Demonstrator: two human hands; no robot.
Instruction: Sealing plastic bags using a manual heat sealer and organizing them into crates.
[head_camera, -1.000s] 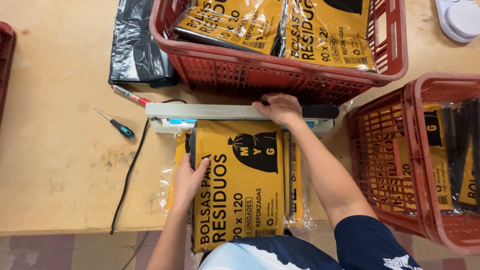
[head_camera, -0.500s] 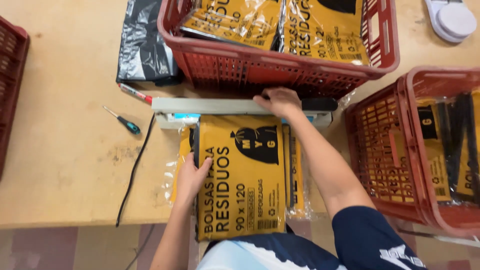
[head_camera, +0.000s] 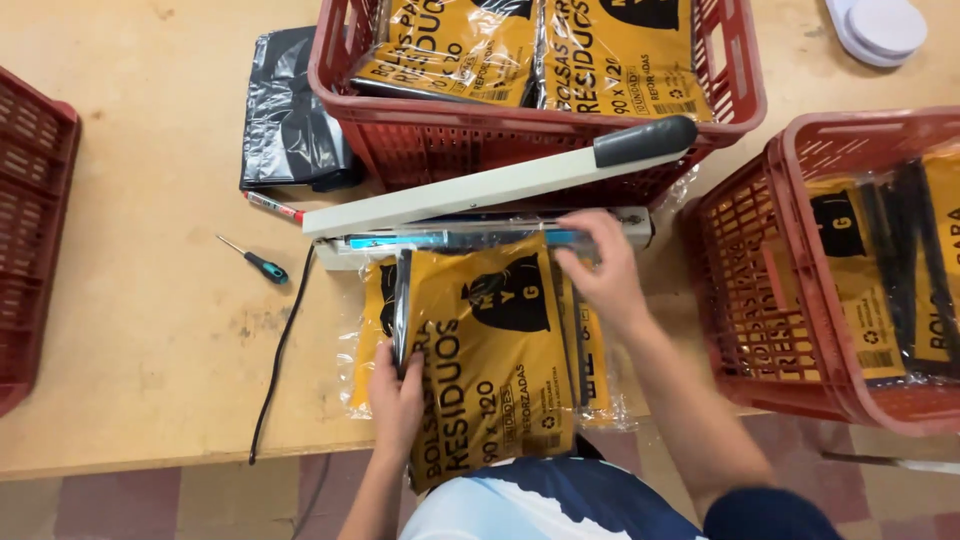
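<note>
Wooden worktop (head_camera: 150, 330): our left hand (head_camera: 397, 392) grips the yellow bag pack (head_camera: 490, 350); right hand (head_camera: 600, 268), fingers loosely open, flattens its mouth under the raised heat sealer (head_camera: 500, 190). Keep film smooth.

Sealer arm (head_camera: 500, 183) now lifted at an angle, dark handle end up near the red basket (head_camera: 540, 140), where a second ago it lay pressed flat under the right hand (head_camera: 605, 265). Right hand off the arm, come down to the top right edge of the yellow packet (head_camera: 490, 350), fingers (head_camera: 572, 262) on the clear wrap. Blue sealing strip (head_camera: 450, 240) now uncovered.
</note>
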